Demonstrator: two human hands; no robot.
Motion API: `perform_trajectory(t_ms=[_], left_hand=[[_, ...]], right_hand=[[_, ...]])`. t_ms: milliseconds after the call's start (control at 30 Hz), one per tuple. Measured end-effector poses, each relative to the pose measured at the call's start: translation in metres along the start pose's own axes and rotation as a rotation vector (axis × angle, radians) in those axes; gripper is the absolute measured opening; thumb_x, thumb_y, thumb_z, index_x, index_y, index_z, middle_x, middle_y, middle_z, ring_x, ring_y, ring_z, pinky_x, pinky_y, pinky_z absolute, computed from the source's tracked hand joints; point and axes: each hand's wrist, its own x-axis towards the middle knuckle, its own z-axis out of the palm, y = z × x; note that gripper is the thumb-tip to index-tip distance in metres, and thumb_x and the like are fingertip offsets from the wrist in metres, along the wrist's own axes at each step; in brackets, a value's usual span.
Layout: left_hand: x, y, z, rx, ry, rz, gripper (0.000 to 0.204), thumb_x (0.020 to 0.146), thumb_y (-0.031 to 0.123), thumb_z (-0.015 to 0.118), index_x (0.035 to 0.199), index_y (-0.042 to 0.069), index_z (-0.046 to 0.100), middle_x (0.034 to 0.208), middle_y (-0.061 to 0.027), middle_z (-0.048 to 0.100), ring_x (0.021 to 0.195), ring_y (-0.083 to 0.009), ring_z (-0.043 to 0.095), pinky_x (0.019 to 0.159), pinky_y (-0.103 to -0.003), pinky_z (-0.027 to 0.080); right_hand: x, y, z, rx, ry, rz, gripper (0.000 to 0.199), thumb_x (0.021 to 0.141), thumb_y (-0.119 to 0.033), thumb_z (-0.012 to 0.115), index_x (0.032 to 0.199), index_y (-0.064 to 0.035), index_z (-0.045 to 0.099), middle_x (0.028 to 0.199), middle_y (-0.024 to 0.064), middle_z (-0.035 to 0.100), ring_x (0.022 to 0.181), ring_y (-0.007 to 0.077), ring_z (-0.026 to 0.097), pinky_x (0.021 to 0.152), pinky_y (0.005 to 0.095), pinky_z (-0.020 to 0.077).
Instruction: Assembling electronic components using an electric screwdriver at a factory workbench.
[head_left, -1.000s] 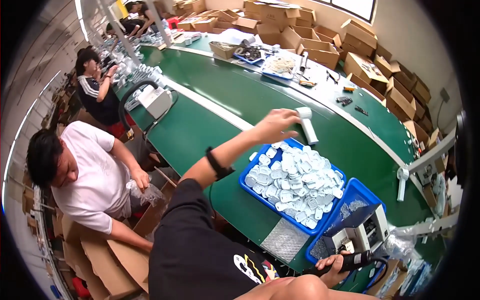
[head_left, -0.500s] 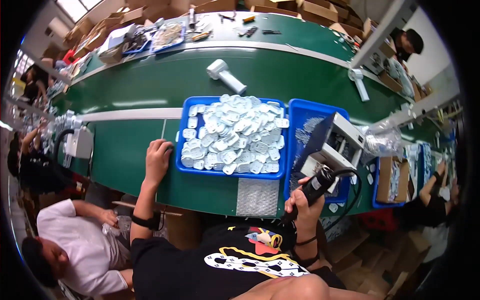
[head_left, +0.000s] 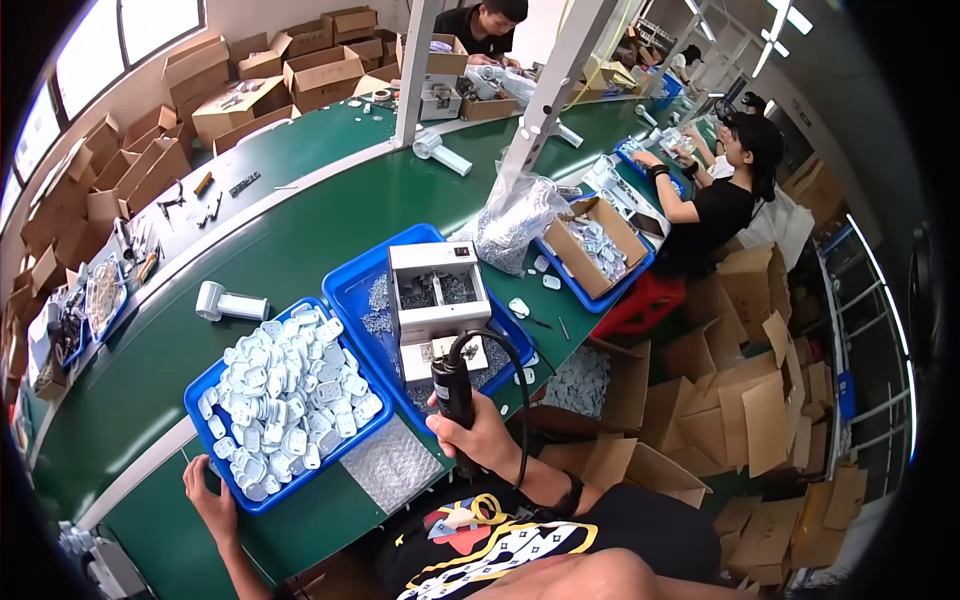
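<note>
My right hand (head_left: 480,432) is closed round a black electric screwdriver (head_left: 454,395) with a cable looping from its top. The tool stands close to a white box-shaped screw feeder (head_left: 440,318), which sits in a blue tray (head_left: 350,290) of loose small screws. Beside that tray, a second blue tray (head_left: 285,500) holds a heap of pale, flat plastic pieces (head_left: 285,395). At its left corner rests my left hand (head_left: 210,495), empty, fingers slightly bent and apart at the table edge. The screwdriver's lower end is hidden behind my hand.
A bubble-wrap sheet (head_left: 392,465) lies at the near table edge. Beyond the trays are a pale pipe-like handle part (head_left: 232,302) and a stuffed clear bag (head_left: 520,220). A metal post (head_left: 545,100) rises mid-table. Cardboard boxes (head_left: 735,400) crowd the right floor; co-workers (head_left: 735,170) sit farther along.
The view has swung to the right, bringing the right-hand co-workers and boxes in. My right hand still grips the screwdriver; the left hand stays beside the tray of plastic pieces.
</note>
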Motion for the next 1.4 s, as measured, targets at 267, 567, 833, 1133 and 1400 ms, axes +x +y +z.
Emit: perform_trajectory(t_ms=[267, 567, 833, 1133, 1400], left_hand=[[0.046, 0.036, -0.007, -0.194, 0.117, -0.185, 0.048, 0.078, -0.001, 0.07, 0.126, -0.001, 0.059, 0.127, -0.0201, 0.06, 0.123, -0.0367, 0.055, 0.107, -0.043, 0.042], [0.082, 0.159, -0.028, -0.28, -0.179, 0.307, 0.059, 0.063, -0.004, 0.078, 0.12, 0.005, 0.064, 0.134, -0.0163, 0.055, 0.128, -0.0378, 0.05, 0.106, -0.045, 0.041], [0.05, 0.261, 0.024, -0.95, -0.893, 0.383, 0.045, 0.077, 0.007, 0.072, 0.12, -0.001, 0.061, 0.128, -0.0166, 0.058, 0.119, -0.0303, 0.057, 0.104, -0.04, 0.043], [-0.026, 0.335, 0.124, -0.772, -1.536, 0.649, 0.044, 0.082, 0.016, 0.075, 0.119, -0.002, 0.059, 0.121, -0.0138, 0.061, 0.106, -0.0256, 0.06, 0.094, -0.038, 0.047], [-0.071, 0.433, 0.158, -0.136, -1.557, 0.699, 0.029, 0.082, 0.013, 0.074, 0.104, -0.002, 0.065, 0.09, -0.0176, 0.067, 0.081, -0.0223, 0.067, 0.075, -0.037, 0.052]], right_hand=[[0.014, -0.004, 0.008, -0.115, 0.033, 0.025, 0.027, 0.093, -0.013, 0.072, 0.11, -0.0011, 0.054, 0.072, 0.0005, 0.057, 0.055, 0.0078, 0.057, 0.052, 0.0227, 0.0452], [0.011, 0.002, 0.039, -0.169, 0.147, 0.018, 0.03, 0.092, -0.017, 0.074, 0.109, -0.0025, 0.055, 0.071, -0.0005, 0.057, 0.054, 0.0067, 0.055, 0.051, 0.0222, 0.0441], [-0.024, -0.01, 0.042, -0.25, 0.417, -0.28, 0.047, 0.088, -0.025, 0.079, 0.119, -0.0019, 0.054, 0.087, 0.0023, 0.063, 0.071, 0.0116, 0.063, 0.063, 0.0261, 0.0488], [-0.153, 0.007, -0.011, -0.098, 0.449, -0.539, 0.056, 0.084, -0.034, 0.083, 0.121, -0.0021, 0.055, 0.102, 0.008, 0.064, 0.098, 0.0213, 0.066, 0.086, 0.0302, 0.0497], [-0.309, 0.138, -0.17, -0.507, 1.12, -0.277, 0.034, 0.079, -0.01, 0.083, 0.107, -0.0037, 0.065, 0.099, 0.0087, 0.068, 0.088, 0.0234, 0.069, 0.078, 0.035, 0.0552]])
